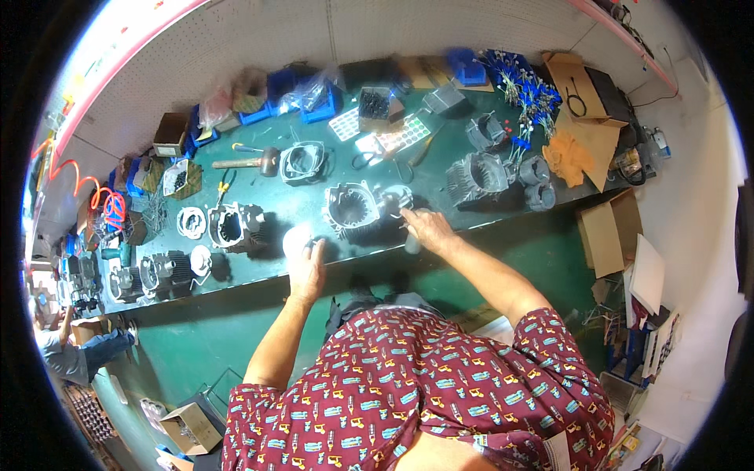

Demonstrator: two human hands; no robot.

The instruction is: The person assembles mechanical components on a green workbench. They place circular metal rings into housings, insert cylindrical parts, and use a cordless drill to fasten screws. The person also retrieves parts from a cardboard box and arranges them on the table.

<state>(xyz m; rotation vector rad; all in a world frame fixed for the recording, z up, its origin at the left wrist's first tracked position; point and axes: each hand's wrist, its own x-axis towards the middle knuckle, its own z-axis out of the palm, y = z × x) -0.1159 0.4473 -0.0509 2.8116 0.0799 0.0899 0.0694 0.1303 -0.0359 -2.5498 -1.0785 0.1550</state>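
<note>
Above the green floor stretched a long dark-green worktop, its near edge showing no lip, so a part nudged too far that way could fall. Right of centre stood a large grey finned metal housing; it was probably heavy, so a knock seemed likelier to chip its fins than topple it. Nearer the middle sat a grey, open-mouthed metal housing with ribbed sides; nothing visibly clamped it, so a sideways push could slide it.

At its right the person's right hand was curled, fingertips at a smaller grey metal part just beside that housing. Whether they gripped it could not be told; a loose pinch could let it slip or scrape.

Left of the housing and near the worktop's edge, the left hand gripped a glossy white round part by its near right side. Glare hid its surface detail; if its face was smooth, that one-sided hold could let it twist free and drop.
</note>
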